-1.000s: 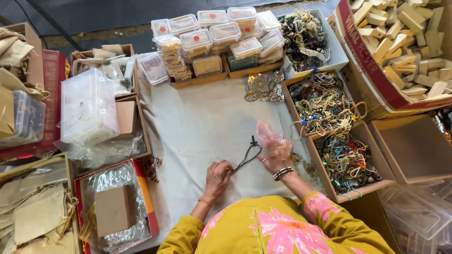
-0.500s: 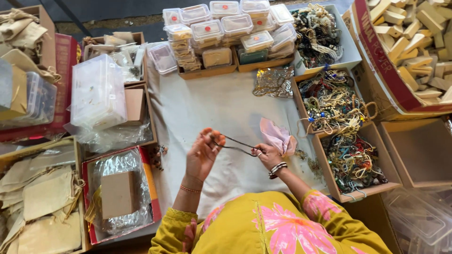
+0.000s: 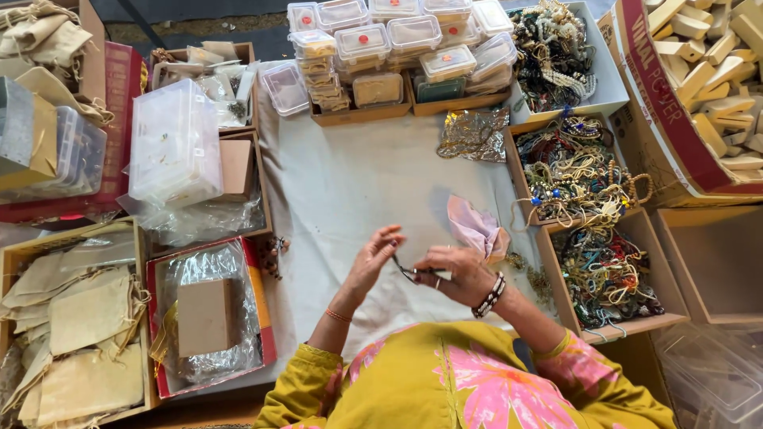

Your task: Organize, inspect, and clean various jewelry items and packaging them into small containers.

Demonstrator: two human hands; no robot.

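Note:
My left hand (image 3: 373, 260) and my right hand (image 3: 457, 274) meet close together over a pale cloth (image 3: 358, 191). Both pinch a thin black cord (image 3: 409, 272) that runs in a short bunch between their fingertips. My right hand also grips a small pink pouch (image 3: 475, 229), which sticks up behind its fingers. Dark and white bangles sit on my right wrist; a thin orange band is on the left.
Boxes of tangled bead strings (image 3: 574, 171) (image 3: 602, 274) stand right of my hands. Stacked clear lidded containers (image 3: 389, 48) line the far edge. A clear plastic box (image 3: 173, 151), a foil-lined red tray (image 3: 208, 318) and beige cloth bags (image 3: 75, 334) lie left. Wooden blocks (image 3: 715, 71) fill a carton.
My left hand rose with the cord stretched out, then came back toward the right hand, so the cord is now gathered short between them. The view has shifted slightly.

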